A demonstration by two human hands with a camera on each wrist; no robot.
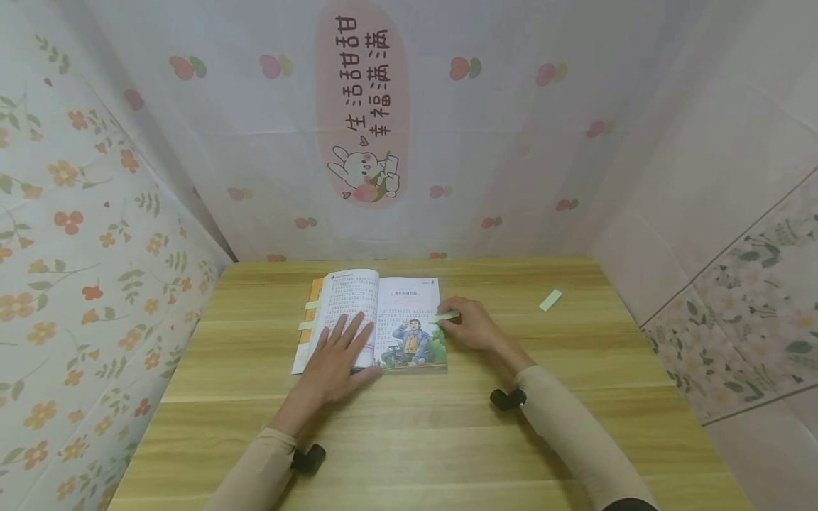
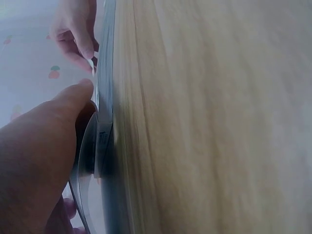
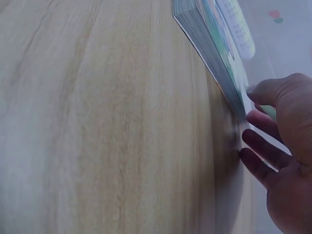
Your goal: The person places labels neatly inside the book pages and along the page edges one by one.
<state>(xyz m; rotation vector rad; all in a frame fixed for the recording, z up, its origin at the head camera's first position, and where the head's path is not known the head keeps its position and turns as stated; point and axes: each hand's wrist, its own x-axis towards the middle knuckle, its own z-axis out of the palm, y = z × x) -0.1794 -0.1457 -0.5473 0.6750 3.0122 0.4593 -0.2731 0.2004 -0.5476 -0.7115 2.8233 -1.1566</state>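
An open book lies on the table, text on its left page and an illustrated figure on its right page. My left hand rests with spread fingers on the left page, its thumb by the lower middle of the book. At the right page's outer edge, my right hand pinches a pale green sticky note between thumb and index finger. The note overlaps the page above the picture. In the right wrist view the thumb is right at the book's edge, the other fingers loosely bent, and part of the green note shows.
Two pale green tabs stick out from the book's left side over an orange strip. Another pale green strip lies on the wooden table to the right. Printed cloth hangs behind and at both sides.
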